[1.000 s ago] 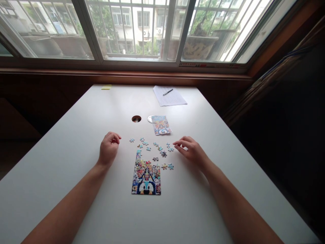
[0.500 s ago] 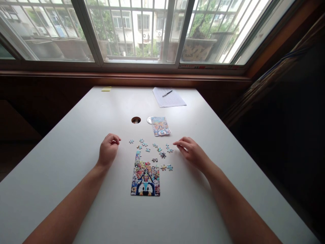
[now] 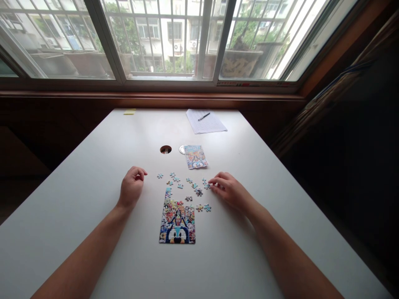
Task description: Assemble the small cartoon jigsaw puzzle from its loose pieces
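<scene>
Head view, puzzle: part-built puzzle (image 3: 177, 224) flat on white table (image 3: 237, 261), nearer than the loose bits; far edge ragged; prob. light & stiff, but apt to split at the joints if lifted; best slid flat, held by both sides
Loose pcs (image 3: 198, 192): scattered beyond & right of it; likely v. light, thin, a bit slick; grip opp. edges, not knobs
R hand (image 3: 230, 189): thumb & index slightly apart, right by a bluish pc (image 3: 206, 186); contact unclear
L hand (image 3: 131, 189): fingers curled in, left of pcs; nothing seen held

On the desk (image 3: 224, 270), room runs between the assembled puzzle (image 3: 177, 226) and right forearm (image 3: 286, 249); loose pieces (image 3: 207, 208) obstruct its far end.
</scene>
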`<state>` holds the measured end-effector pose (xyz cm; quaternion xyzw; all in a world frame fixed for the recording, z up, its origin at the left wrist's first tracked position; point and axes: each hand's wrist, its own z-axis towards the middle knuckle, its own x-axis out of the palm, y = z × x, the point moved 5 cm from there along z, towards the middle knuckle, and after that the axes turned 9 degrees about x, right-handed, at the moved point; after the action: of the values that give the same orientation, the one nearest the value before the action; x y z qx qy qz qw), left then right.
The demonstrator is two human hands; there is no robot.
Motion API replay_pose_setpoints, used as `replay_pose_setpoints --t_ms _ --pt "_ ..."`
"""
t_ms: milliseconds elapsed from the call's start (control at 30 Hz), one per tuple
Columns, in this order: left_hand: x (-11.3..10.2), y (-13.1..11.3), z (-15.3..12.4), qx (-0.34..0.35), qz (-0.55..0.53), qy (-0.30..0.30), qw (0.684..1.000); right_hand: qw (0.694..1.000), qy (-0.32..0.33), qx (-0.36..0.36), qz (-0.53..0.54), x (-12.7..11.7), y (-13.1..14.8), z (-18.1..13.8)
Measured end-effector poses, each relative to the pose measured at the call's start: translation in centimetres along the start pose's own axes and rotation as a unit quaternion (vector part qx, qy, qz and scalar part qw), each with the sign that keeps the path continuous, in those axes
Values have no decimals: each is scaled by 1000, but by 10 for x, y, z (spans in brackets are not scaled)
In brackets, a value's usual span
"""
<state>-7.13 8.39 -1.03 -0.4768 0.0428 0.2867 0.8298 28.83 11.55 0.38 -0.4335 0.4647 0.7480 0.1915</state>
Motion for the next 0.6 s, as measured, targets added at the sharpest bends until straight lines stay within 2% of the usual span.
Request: replay_pose_setpoints --t_ms 600 --pt "0 -2 0 -4 2 -1 1000 1000 11 6 1 1 1 0"
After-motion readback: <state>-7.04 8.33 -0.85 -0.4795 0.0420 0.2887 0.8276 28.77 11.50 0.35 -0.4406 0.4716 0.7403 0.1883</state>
